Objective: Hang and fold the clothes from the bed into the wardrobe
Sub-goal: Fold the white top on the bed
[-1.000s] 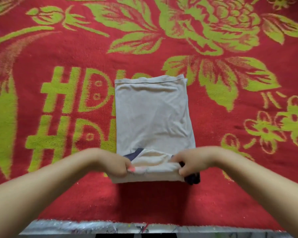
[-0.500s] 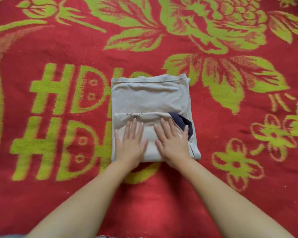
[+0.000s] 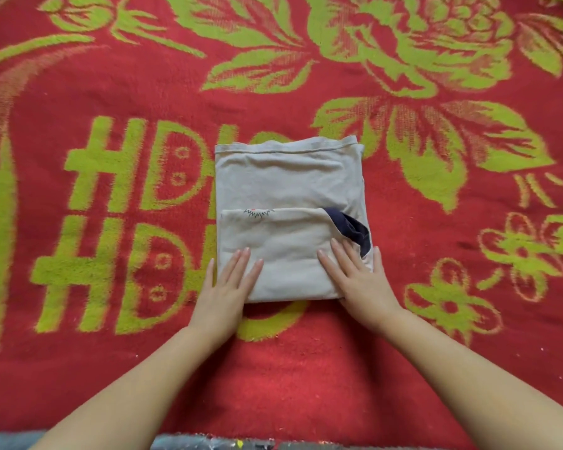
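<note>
A beige garment point(image 3: 286, 183) lies folded into a rectangle on the red bed cover point(image 3: 273, 368). Its near part is doubled over the far part, and a dark navy trim point(image 3: 351, 228) shows at the fold's right end. My left hand point(image 3: 228, 287) lies flat on the near left corner, fingers straight, partly on the cover. My right hand point(image 3: 358, 277) presses flat on the near right corner, just below the navy trim.
The red cover carries large green flowers point(image 3: 413, 47) and green letters point(image 3: 127, 222) to the left of the garment. A strip of the bed's near edge point(image 3: 215, 443) shows at the bottom of the view.
My hands gripped the near end of the garment, folded it away from me, then flattened on it. Since half a second ago they have slid apart toward the near corners.
</note>
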A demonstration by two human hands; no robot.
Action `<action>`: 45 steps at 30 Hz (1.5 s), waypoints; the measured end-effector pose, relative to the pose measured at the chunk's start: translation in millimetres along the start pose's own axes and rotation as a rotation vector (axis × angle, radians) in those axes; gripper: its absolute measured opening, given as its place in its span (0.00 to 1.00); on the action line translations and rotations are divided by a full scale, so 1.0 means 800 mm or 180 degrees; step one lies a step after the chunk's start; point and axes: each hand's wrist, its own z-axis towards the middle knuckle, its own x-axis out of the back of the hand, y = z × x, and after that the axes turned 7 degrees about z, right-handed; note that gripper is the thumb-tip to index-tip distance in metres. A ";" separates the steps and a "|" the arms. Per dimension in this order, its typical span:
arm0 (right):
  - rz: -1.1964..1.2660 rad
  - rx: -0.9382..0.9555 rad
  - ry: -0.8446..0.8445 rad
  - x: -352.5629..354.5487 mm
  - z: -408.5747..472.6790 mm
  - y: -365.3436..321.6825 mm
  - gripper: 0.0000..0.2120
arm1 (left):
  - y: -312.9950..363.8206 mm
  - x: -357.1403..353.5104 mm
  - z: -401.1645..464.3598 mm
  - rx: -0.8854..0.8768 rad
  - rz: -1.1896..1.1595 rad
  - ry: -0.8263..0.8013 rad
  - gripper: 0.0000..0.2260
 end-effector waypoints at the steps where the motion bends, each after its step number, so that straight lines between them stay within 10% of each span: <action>1: 0.0007 0.0026 0.0023 -0.002 0.007 0.002 0.34 | -0.002 0.004 0.005 0.0016 0.0052 -0.0001 0.29; 8: -0.0116 0.0546 -0.0964 0.039 -0.032 -0.018 0.37 | -0.017 0.045 -0.010 -0.0730 0.0373 -0.1227 0.33; 14: 0.1861 0.0395 -0.2172 0.143 -0.018 -0.003 0.13 | -0.070 0.125 0.009 -0.0743 -0.1984 -0.3135 0.21; 20: 0.2701 -0.0630 -0.0615 0.159 0.094 0.055 0.14 | -0.150 0.129 0.129 0.0626 -0.3374 -0.2192 0.17; 23: 0.2237 -0.1166 0.0232 0.121 0.128 0.051 0.21 | -0.144 0.094 0.162 0.1334 -0.2837 -0.1703 0.13; 28: 0.1108 -0.0656 0.0937 0.056 0.121 -0.045 0.25 | -0.044 0.058 0.141 0.1248 -0.0840 0.0954 0.24; 32: 0.0653 -0.0330 0.0405 0.007 0.115 -0.079 0.27 | 0.017 0.014 0.115 0.0717 -0.0521 0.0381 0.25; 39: 0.0760 -0.1503 0.0480 0.000 0.088 0.058 0.25 | -0.080 -0.031 0.099 0.1533 -0.0688 0.0251 0.24; 45: 0.0740 -0.0587 0.0985 0.022 0.110 -0.037 0.26 | -0.018 0.015 0.104 0.0634 -0.0202 0.0841 0.26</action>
